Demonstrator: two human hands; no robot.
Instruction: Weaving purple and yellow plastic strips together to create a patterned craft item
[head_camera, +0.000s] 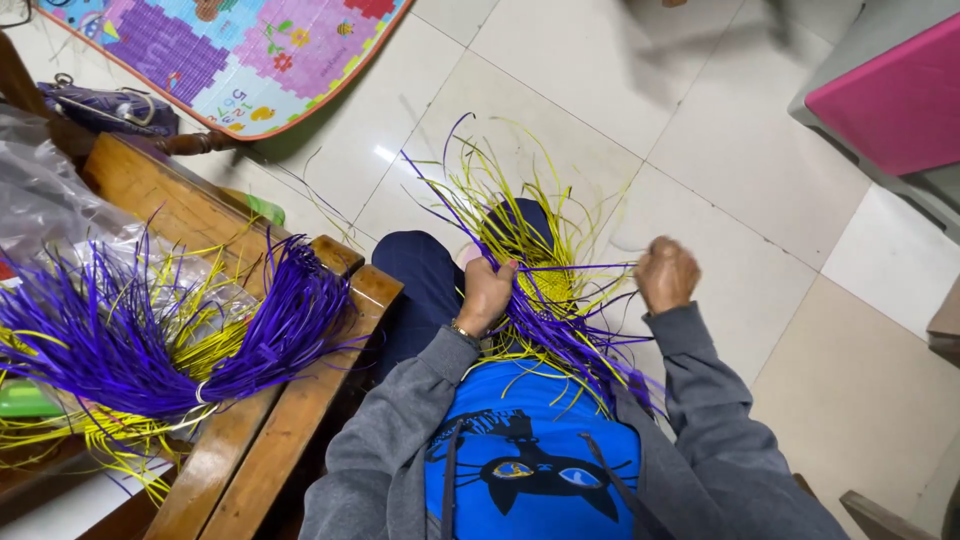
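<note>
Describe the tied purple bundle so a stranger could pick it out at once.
Start at the wooden bench on the left. On it lies the purple bundle, cinched by a band and fanning both ways over loose yellow strips. Unlike the woven piece on the lap, no hand touches it.

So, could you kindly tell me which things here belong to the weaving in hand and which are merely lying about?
In use:
- woven piece of yellow and purple strips on the lap
- left hand, gripping its strips
- right hand, pulling a strand
- tied bundle of purple and yellow strips on the wooden bench

Lying about:
- play mat
- purple bag
- plastic wrap
- pink board
</note>
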